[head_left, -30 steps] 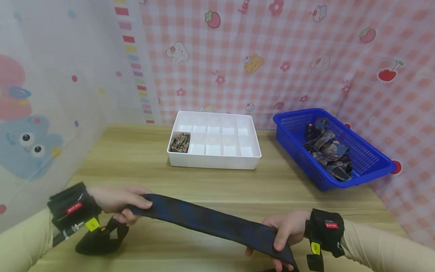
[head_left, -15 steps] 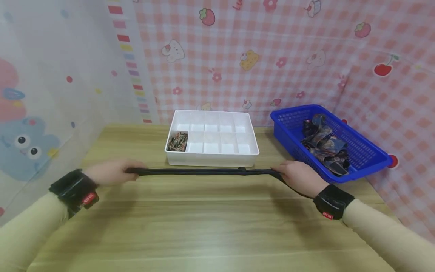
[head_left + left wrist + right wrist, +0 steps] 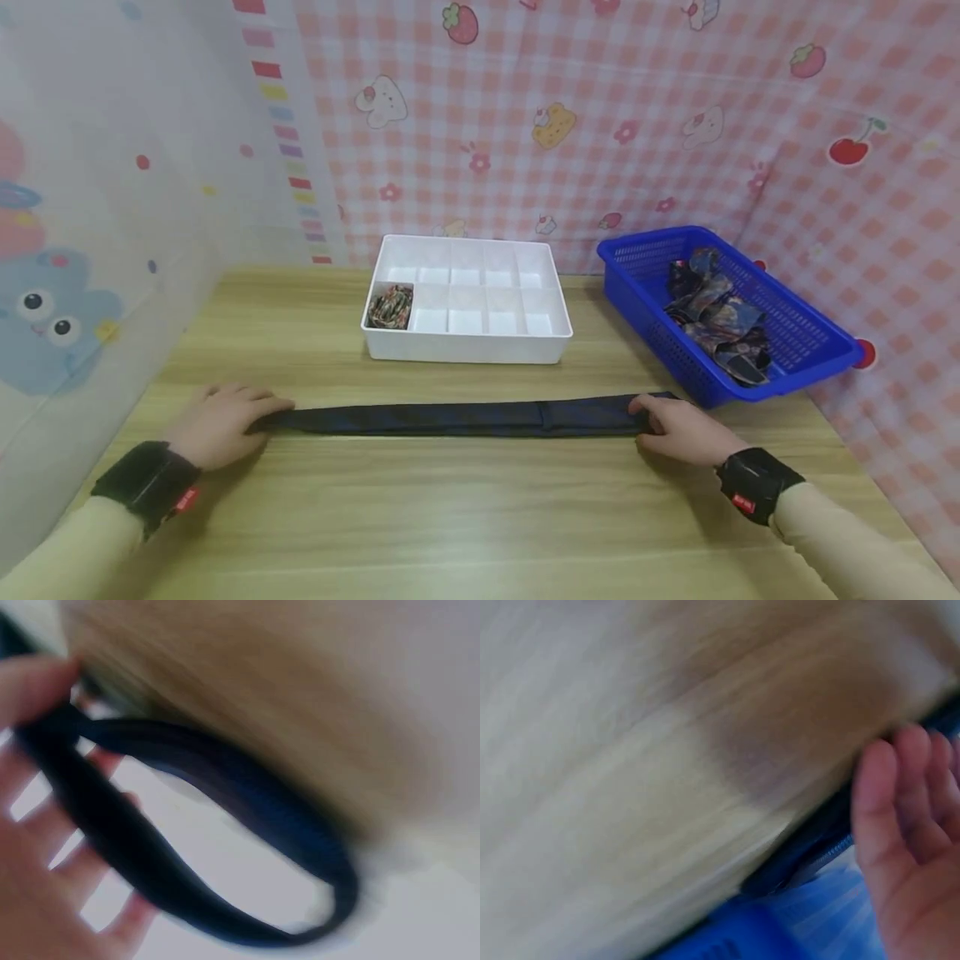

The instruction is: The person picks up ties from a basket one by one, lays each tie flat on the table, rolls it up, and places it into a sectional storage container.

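Note:
A dark navy necktie (image 3: pixel 450 419) lies stretched left to right across the wooden table, a narrow keeper loop showing on its right half. My left hand (image 3: pixel 225 423) grips its left end; in the left wrist view the thumb and fingers pinch the necktie (image 3: pixel 124 832), which hangs there in a loop. At the wider right end, my right hand (image 3: pixel 686 429) holds the necktie with fingers at the far edge and thumb at the near edge. In the blurred right wrist view, the fingers (image 3: pixel 875 776) lie against the dark cloth.
Behind the necktie stands a white divided box (image 3: pixel 465 348), a rolled patterned cloth (image 3: pixel 392 307) in its front left compartment. A blue basket (image 3: pixel 813 367) with several dark patterned folded cloths (image 3: pixel 731 321) stands at the back right. Printed curtains (image 3: pixel 480 125) border the table (image 3: pixel 420 517).
The necktie, earlier held slanting near the front, has been moved away from me, pulled straight and laid down on the table. Both hands have kept hold of its ends and spread further apart.

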`<state>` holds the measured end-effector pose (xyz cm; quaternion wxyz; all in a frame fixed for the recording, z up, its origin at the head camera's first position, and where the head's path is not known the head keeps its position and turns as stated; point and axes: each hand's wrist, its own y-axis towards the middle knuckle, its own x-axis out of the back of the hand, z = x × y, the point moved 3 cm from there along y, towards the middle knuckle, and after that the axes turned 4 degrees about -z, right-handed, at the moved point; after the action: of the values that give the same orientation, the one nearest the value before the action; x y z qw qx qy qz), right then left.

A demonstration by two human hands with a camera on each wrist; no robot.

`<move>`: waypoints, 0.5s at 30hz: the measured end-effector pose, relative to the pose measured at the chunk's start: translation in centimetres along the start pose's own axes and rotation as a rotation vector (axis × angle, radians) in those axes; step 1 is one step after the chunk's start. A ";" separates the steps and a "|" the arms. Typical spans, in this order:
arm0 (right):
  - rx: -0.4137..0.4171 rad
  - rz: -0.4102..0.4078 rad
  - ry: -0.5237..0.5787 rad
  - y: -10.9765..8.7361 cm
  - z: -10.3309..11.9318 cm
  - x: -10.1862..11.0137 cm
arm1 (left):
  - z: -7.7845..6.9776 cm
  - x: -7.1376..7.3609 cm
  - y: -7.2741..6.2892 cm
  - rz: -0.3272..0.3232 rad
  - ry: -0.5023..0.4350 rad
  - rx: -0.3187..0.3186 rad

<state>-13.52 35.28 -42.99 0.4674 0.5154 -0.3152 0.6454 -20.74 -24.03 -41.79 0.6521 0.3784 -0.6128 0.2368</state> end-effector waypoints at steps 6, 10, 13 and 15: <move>-0.303 -0.011 0.152 0.3 -3.3 1.3 | 5.1 -0.7 -1.2 -0.018 -0.254 0.058; -0.413 -0.011 0.143 0.3 -4.7 1.8 | 7.5 -1.5 -0.8 -0.051 -0.495 0.156; -0.418 -0.024 0.183 0.4 -5.2 1.8 | 8.3 -2.5 -0.7 -0.068 -0.684 0.224; -0.406 -0.023 0.234 0.4 -5.2 1.7 | 8.5 -3.0 -1.4 -0.071 -0.839 0.256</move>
<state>-15.93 40.23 -42.79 0.6022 0.3363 -0.3763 0.6186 -25.36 -31.05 -45.32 0.3023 0.5402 -0.7770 0.1142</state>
